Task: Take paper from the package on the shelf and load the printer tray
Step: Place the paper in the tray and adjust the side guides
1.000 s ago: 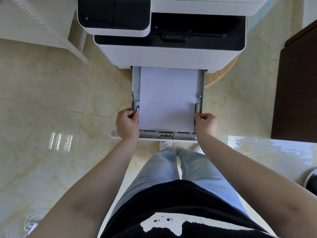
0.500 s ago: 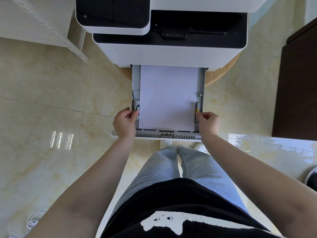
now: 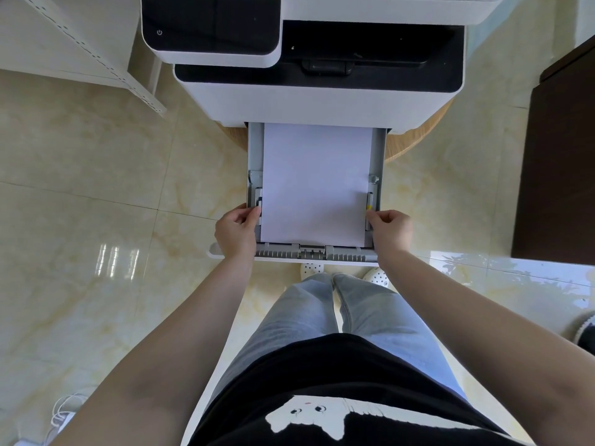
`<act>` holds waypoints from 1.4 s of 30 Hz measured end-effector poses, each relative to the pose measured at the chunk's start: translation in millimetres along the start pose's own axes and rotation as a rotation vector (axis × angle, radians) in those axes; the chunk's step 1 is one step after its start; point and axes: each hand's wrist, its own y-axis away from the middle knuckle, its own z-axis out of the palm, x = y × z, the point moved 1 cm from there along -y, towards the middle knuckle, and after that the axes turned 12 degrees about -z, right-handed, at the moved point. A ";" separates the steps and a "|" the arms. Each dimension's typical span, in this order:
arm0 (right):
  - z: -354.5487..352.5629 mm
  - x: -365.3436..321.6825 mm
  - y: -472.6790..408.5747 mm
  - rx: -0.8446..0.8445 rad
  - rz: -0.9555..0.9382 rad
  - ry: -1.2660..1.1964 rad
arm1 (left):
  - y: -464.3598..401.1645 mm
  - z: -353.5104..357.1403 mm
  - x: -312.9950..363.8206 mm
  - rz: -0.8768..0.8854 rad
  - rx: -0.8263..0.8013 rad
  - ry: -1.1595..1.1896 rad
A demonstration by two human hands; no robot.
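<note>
A white and black printer [image 3: 309, 94] stands on a round wooden stand. Its grey paper tray [image 3: 380, 156] is pulled out toward me, and a stack of white paper [image 3: 315, 185] lies flat inside between the side guides. My left hand [image 3: 236, 235] grips the tray's left side near the front corner, fingers by the left guide. My right hand [image 3: 391, 235] grips the right side by the guide with the yellow mark. The paper package and its shelf spot are out of view.
A white metal shelf frame [image 3: 96, 56] stands at the upper left. A dark brown cabinet [image 3: 560, 162] is at the right. Glossy beige tiles cover the floor, with white cables [image 3: 61, 416] at the lower left. My legs and white shoes are under the tray's front.
Both hands stay on the tray's sides. The tray seems to have slid slightly into the printer, and the view shifted a little.
</note>
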 end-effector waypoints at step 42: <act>-2.6 -15.4 -4.6 0.057 0.089 -0.140 | -5.7 13.7 14.4 -0.125 -0.008 0.173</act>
